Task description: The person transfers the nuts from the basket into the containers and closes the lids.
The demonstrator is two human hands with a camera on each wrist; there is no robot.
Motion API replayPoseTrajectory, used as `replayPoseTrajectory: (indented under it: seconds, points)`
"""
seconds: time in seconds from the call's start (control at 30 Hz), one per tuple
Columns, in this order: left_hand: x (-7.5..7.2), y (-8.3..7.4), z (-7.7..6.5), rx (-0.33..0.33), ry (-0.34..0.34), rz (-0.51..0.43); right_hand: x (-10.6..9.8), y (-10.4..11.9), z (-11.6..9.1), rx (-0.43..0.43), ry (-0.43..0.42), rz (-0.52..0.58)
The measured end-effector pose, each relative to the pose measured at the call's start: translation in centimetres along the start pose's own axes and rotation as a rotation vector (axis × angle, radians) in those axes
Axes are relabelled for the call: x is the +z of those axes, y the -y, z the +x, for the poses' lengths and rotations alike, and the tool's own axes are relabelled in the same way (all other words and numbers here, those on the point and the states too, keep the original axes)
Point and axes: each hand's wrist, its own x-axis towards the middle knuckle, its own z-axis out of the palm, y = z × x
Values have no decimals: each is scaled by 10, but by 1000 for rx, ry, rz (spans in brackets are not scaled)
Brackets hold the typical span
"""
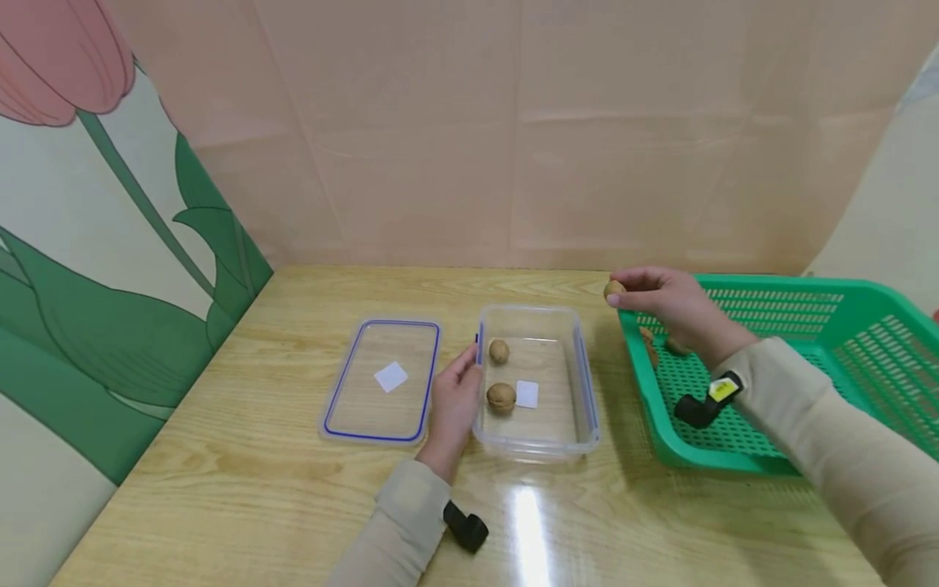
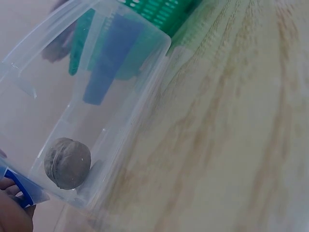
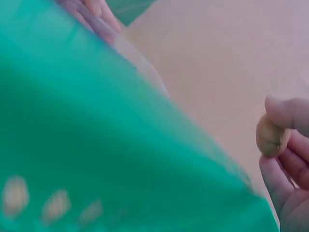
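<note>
My right hand (image 1: pixel 671 306) pinches a walnut (image 1: pixel 614 289) between thumb and fingers, above the near-left rim of a green basket (image 1: pixel 645 391). The right wrist view shows the same walnut (image 3: pixel 271 137) at the fingertips. My left hand (image 1: pixel 456 399) holds the left side of a clear plastic container (image 1: pixel 557 448), its fingers (image 2: pixel 10 186) curled by a blue-edged part of the wall. Inside the container, along its left side, lie a smaller walnut (image 1: pixel 499 351) and a larger walnut (image 1: pixel 501 398). More brown nuts (image 1: pixel 649 346) sit in the basket, partly hidden by my right arm.
Left of the container, a clear lid (image 1: pixel 352 412) with a blue seal lies flat on the wooden table (image 1: pixel 242 456). A white square (image 1: pixel 391 376) shows on the lid, another white square (image 1: pixel 526 394) in the container. A pinkish backdrop (image 1: pixel 411 147) stands behind the table.
</note>
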Motion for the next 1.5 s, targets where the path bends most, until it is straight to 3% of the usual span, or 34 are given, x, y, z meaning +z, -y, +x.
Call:
replayPoseTrajectory:
  seconds: [0.3,0.6,0.73,0.97,1.27,1.5]
  points:
    - [0,-1,-1,6,-8,1,19,20,-2,31,13,4]
    - [1,0,-1,7,-5,-9,47,37,1,44,45,105]
    - [1,0,-2,7,0,-13,59,42,4,40,50,71]
    - [0,-1,-2,6,3,-11,85,44,9,43,67,3]
    - [0,1,-2,21,12,-17,113,41,11,88,118,-11]
    - [-1,-2,-2,29,22,0,128,37,13,95,110,14]
